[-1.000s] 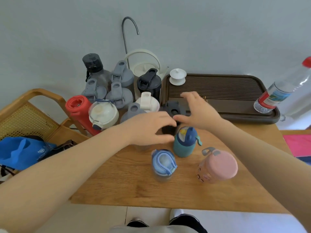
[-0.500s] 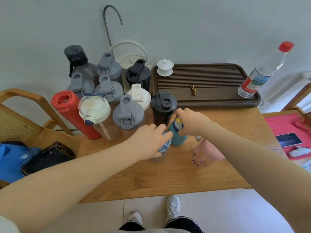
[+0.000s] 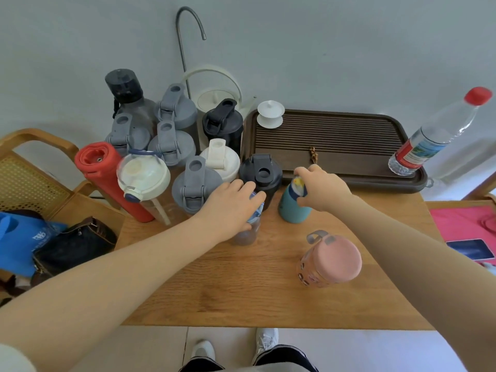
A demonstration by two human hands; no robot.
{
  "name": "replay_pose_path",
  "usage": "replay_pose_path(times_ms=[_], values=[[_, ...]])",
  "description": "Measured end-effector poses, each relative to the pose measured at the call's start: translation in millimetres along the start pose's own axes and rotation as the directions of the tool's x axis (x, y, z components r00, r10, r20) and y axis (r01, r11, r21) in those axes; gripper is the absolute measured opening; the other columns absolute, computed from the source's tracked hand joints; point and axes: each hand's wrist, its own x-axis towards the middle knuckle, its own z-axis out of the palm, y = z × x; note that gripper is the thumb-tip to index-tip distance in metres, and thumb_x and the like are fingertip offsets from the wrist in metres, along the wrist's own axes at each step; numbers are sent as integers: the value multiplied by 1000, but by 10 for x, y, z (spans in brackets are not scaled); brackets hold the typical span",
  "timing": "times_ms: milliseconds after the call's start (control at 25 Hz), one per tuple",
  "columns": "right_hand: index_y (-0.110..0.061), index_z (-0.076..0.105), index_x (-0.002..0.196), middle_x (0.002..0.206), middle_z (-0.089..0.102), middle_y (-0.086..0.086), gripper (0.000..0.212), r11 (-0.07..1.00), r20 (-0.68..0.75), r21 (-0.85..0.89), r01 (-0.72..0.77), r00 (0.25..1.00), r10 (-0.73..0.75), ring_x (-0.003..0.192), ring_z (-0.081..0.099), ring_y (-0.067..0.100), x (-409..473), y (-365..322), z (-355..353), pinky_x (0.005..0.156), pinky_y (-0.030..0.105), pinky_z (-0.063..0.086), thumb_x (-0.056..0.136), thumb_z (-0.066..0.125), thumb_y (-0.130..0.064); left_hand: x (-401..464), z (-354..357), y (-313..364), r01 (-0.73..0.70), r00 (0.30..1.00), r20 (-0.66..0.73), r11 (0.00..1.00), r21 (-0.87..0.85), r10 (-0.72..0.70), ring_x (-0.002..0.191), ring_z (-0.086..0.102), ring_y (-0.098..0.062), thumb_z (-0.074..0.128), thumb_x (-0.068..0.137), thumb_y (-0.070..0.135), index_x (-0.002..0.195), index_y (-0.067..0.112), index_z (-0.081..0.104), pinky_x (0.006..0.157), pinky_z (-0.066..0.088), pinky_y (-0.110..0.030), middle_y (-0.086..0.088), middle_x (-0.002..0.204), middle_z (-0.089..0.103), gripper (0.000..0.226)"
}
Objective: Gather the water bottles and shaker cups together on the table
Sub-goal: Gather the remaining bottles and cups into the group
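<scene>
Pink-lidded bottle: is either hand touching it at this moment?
No. The pink-lidded bottle stands alone near the table's front, while the left hand and right hand grip other bottles farther back.

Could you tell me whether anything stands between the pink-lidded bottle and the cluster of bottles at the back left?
Yes: the teal bottle held by the right hand and the blue-lidded clear bottle under the left hand stand between the pink-lidded bottle and the cluster.

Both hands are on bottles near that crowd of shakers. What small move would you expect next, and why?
Probably a short push toward the cluster. The left hand grips the clear bottle with the blue lid and the right hand grips the teal bottle, both just short of the black shaker cup. The pink-lidded bottle stands apart, likely next.
</scene>
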Motion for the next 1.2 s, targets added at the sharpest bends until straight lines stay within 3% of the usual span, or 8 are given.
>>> replay_pose_path(times_ms=[400,560,640,760,880,1000,1080,1200], values=[[-21,29,137,133,41,13,67,997,-54,77,17,998,-13,104,56,35,153,-20,53,72,38,47,81,64,-36,83,2,48,-8,1000,30,999,47,7,115,40,-29,58,85,28,137,20,28,91,37,-36,-10,136,37,60],[-21,13,145,149,25,13,88,973,-55,230,18,998,-5,125,43,35,-45,41,-79,96,45,44,79,66,-44,90,-7,7,-15,1000,27,998,55,13,117,40,-28,61,84,25,137,18,26,90,38,-35,-8,136,37,64],[-18,22,143,148,30,10,81,936,-66,342,87,995,-68,127,41,28,-320,94,-224,101,38,40,80,64,-44,80,-2,-4,-27,999,23,998,52,26,118,40,-27,61,83,23,135,16,28,90,38,-34,-8,136,36,62],[-30,33,137,139,41,-1,76,921,164,370,120,968,-192,121,45,17,-837,157,-332,100,33,39,72,66,-50,55,-1,-12,-26,1000,-4,999,38,27,121,38,-28,63,82,20,134,15,28,92,40,-34,-12,140,30,63],[-40,18,140,145,27,-8,99,984,372,160,83,918,-138,127,39,21,-1228,102,-204,101,42,41,59,73,-55,28,25,-1,-25,999,-40,1000,17,25,119,40,-29,63,82,18,134,12,29,90,41,-33,-14,137,32,63],[-35,21,138,140,33,-2,85,995,246,-49,82,967,-67,122,40,26,-1358,-24,67,86,38,46,70,71,-42,-4,39,12,-5,996,-90,1000,7,6,114,44,-27,64,81,19,131,10,31,84,43,-31,-12,129,39,60],[-32,28,133,132,41,0,72,999,91,22,41,995,-43,117,43,27,-1359,-90,155,83,39,47,73,67,-39,-35,33,-2,-2,994,-109,1000,-27,-1,116,42,-26,66,79,25,132,10,30,84,43,-31,-12,128,39,65],[-28,28,133,133,42,2,73,967,-84,255,1,996,21,118,44,29,-1200,-223,169,87,43,47,73,67,-40,-137,6,-21,-23,990,-142,1000,-20,20,122,39,-31,69,76,30,134,5,31,96,39,-36,-17,132,40,73]])
